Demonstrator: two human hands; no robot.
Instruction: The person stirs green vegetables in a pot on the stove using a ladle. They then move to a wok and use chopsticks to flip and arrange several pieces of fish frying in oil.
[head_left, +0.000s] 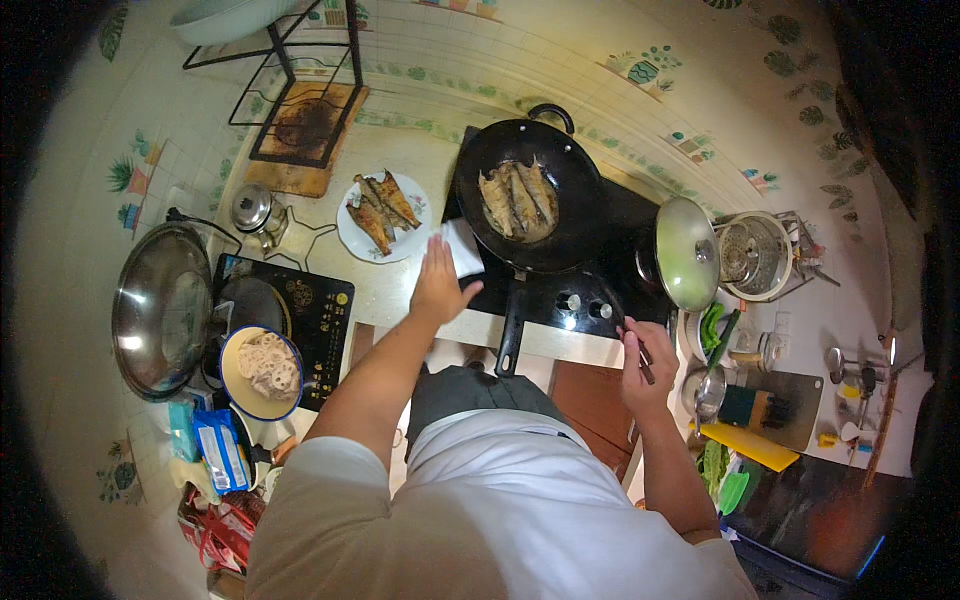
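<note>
My left hand (442, 283) lies flat, fingers stretched and thumb out, at a white paper towel or cloth (465, 247) on the cooktop's left edge. My right hand (648, 364) grips dark chopsticks (619, 309), pointing up over the knobs of the black cooktop (480, 289). Beyond my hands, a black wok (581, 214) sits on the cooktop, its long handle towards me. Several pale fish (517, 199) lie side by side in its shallow oil. Left of the wok, a white plate (350, 238) carries several browned fish (382, 206).
At left, an enamel bowl of sliced lotus root (268, 367) stands over a black induction hob (322, 330), near a large lid (161, 311). A glass lid (686, 255) leans at the cooktop's right. Green peppers (710, 328), a steel pot (705, 390) and a yellow board (750, 448) line the right side.
</note>
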